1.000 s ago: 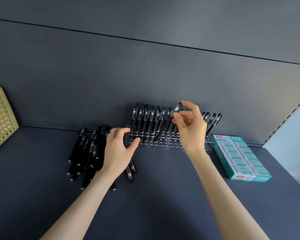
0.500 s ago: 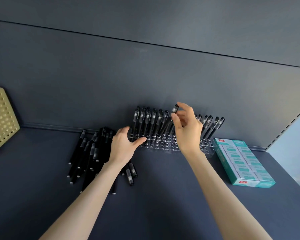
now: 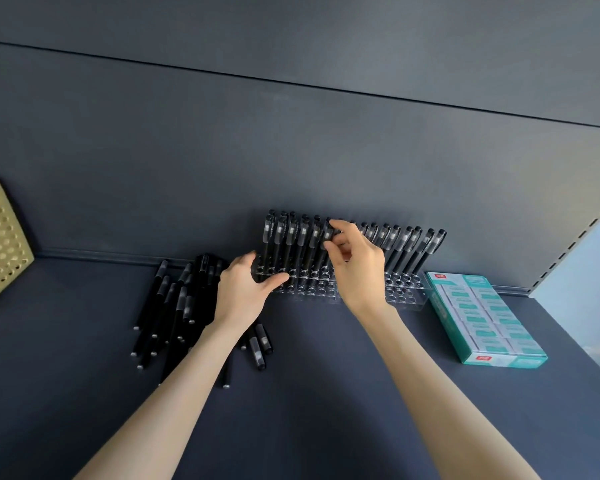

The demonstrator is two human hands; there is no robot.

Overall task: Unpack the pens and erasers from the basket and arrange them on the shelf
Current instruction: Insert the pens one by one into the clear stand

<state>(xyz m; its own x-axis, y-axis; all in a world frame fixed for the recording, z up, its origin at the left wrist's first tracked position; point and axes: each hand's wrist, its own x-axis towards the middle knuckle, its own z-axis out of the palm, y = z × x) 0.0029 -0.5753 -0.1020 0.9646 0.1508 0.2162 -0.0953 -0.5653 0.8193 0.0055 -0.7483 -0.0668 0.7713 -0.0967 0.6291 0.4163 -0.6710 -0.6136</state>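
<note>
In the head view, our right grip is raised over the clear pen holder. Its thumb and forefinger pinch the cap of one black pen, which stands tilted among the holder's rear holes. The row of upright pens runs out to both sides of this grip, leaning toward the back wall.

Our left grip sits just left of the right one and clasps the holder's left end, with the thumb across the front edge and the fingers curled toward the back. Under and to the left of that grip, the loose pens lie heaped on the shelf.

Well to the right of the right grip, just past the holder's end, lies the teal eraser box. Far to the left of the left grip stands the yellow basket.
</note>
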